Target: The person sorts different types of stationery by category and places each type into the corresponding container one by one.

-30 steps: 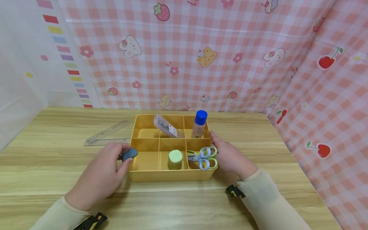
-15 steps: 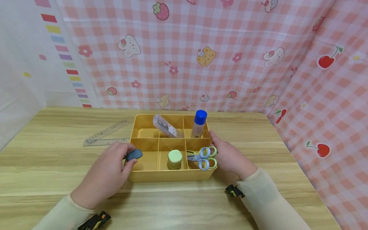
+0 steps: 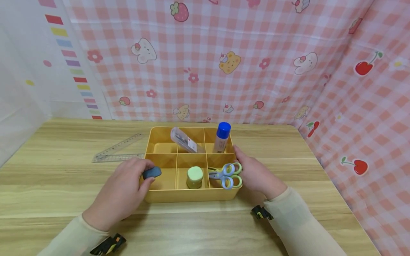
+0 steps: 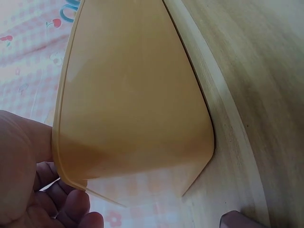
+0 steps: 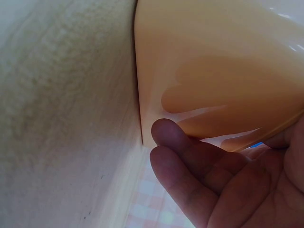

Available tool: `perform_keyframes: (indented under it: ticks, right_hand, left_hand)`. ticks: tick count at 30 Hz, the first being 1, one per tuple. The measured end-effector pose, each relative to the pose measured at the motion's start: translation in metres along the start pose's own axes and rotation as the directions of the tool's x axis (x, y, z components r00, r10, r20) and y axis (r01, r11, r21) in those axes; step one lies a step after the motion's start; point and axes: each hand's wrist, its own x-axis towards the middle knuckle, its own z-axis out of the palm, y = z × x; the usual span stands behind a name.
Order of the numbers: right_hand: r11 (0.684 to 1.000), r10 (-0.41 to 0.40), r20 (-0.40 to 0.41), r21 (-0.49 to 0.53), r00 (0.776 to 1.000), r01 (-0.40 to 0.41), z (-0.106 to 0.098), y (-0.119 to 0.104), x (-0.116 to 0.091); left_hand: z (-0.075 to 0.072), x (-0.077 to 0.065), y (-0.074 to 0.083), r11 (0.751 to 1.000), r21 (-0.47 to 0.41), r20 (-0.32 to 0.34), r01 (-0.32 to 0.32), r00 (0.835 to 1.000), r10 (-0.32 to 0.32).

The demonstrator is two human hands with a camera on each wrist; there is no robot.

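In the head view my left hand (image 3: 120, 190) pinches a small dark blue-grey rounded block (image 3: 152, 172) between thumb and fingers. The block is over the front left compartment of a yellow divided box (image 3: 192, 196). My right hand (image 3: 258, 176) rests along the box's right side, its fingers (image 5: 173, 137) loosely bent by the wall in the right wrist view. Two pairs of scissors (image 3: 226, 175), with blue and green handles, lie in the front right compartment. A small green-lidded jar (image 3: 194, 174) stands in the front middle one.
A blue-capped glue stick (image 3: 222, 138) stands in the box's back right compartment. A slim clear case (image 3: 186, 140) leans in the back middle one. Two clear rulers (image 3: 118, 156), set at an angle, lie on the wooden table (image 3: 205, 231) left of the box. Patterned cloth hangs behind.
My left hand has moved right with the dark block, from the box's left rim to over the front left compartment. The right hand and the box have stayed in place.
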Motion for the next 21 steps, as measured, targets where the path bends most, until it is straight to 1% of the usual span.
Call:
perform_keyframes:
  ticks: [7, 21]
  right_hand:
    - [1.000, -0.004, 0.002, -0.018, 1.000, 0.004, -0.0004, 0.0002, -0.0001]
    - [1.000, -0.011, 0.006, -0.025, 1.000, 0.011, -0.0017, -0.0009, -0.0002]
  left_hand:
    - [0.0007, 0.0018, 0.0006, 1.000, 0.016, 0.019, 0.011, 1.000, -0.011]
    - [0.0036, 0.0049, 0.0017, 0.999, 0.031, 0.028, 0.027, 0.999, -0.028]
